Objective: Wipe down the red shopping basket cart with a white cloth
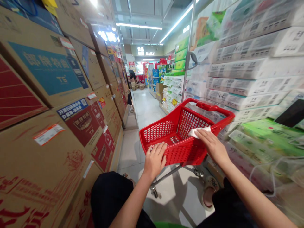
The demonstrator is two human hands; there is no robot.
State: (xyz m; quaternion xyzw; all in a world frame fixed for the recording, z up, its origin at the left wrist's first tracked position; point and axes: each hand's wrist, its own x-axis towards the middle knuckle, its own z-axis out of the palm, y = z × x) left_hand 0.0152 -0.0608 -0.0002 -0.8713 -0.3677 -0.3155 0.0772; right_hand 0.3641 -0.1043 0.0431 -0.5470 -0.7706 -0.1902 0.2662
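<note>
A red plastic shopping cart (171, 129) stands in the aisle right in front of me, its basket seemingly with nothing in it. My left hand (155, 158) lies flat on the near rim of the basket, fingers stretched out. My right hand (211, 144) presses a white cloth (198, 131) against the basket's right rim, just below the red handle (215, 109). My dark-clad knees show at the bottom of the view.
Stacked brown cartons (47, 104) wall the left side of the narrow aisle. Packs of tissue paper (249, 72) fill the shelves on the right. A metal pole (187, 53) rises behind the cart. A person (132, 74) bends over boxes far down the aisle.
</note>
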